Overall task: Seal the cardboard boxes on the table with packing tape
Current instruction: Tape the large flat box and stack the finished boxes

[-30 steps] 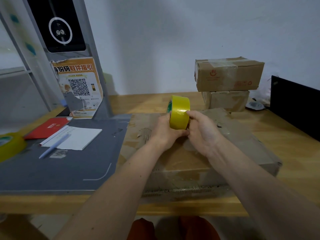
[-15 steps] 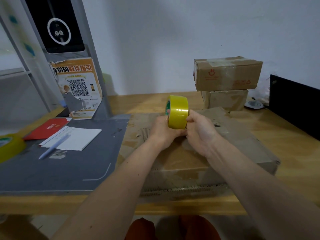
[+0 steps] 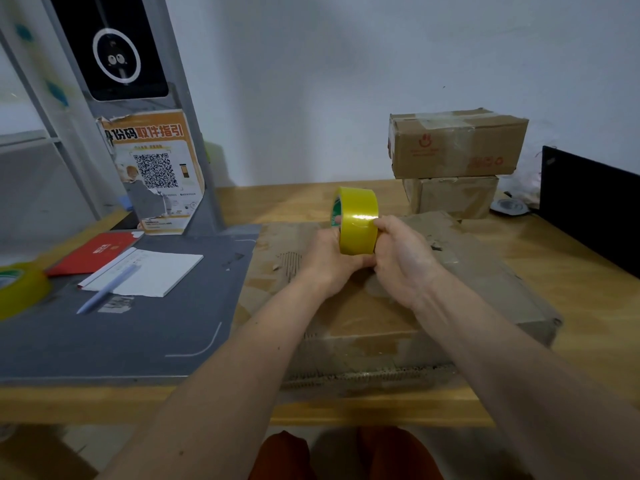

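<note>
Barely anything has shifted vs a sec ago: the tape roll (image 3: 358, 221) sits a touch higher in frame, both hands in the same spots, no strip pulled out yet. Left hand (image 3: 329, 261) grips the roll from the left side and underneath; right hand (image 3: 401, 258) holds its right side, thumb (image 3: 377, 223) pressed on the outer wrap, prob. feeling for the loose end. Roll is on edge, held just above the flat box (image 3: 381, 306) lying on the counter (image 3: 571, 271) in front of me. So I reckon sealing hasn't started; this box shows no fresh tape. Two more boxes (image 3: 457, 143) stacked at the back right, top one w/ clear tape across it. Spare roll (image 3: 20, 289) far left.
</note>
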{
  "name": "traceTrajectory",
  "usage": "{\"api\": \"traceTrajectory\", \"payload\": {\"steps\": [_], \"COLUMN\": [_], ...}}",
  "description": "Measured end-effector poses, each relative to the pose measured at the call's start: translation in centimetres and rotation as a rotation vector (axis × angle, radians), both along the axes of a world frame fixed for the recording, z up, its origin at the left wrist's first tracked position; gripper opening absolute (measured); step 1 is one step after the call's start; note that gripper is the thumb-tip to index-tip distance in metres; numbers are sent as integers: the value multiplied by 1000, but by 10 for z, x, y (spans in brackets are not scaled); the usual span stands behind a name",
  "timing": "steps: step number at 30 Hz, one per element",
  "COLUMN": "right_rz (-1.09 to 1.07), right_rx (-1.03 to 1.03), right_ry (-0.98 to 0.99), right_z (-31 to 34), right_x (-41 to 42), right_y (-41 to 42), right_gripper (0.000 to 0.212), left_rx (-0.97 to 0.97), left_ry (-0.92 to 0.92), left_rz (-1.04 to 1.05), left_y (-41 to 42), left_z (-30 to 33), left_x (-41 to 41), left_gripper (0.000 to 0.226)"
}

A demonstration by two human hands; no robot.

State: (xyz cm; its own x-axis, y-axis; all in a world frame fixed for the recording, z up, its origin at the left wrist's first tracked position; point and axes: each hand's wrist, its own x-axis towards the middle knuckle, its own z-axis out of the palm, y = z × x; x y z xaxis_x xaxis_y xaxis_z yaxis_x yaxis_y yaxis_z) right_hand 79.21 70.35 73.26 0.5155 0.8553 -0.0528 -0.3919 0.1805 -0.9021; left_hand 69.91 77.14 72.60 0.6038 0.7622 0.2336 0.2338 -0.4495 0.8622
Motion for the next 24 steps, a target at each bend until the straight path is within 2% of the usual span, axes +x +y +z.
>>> {"api": "traceTrajectory", "payload": {"steps": [6,11,16,24], "right_rz": [-30,-31,11,38], "right_rx": [24,26,62,102], "right_ry": [58,4,7,17], "right_z": [-1,1,3,9], "right_x": [2,0,-3,-5], "right_y": [3,-3,0,-8], "right_gripper": [31,36,37,34], "left_rx": [19,22,-14,-16], "left_ry": [11,12,-17,-53], "left_rz": [-26,-39,-37,-28], "left_y": [2,2,3,4], "left_z": [-2,-2,-3,-4], "left_x": [0,1,1,0], "left_gripper": [20,13,22,20]}}
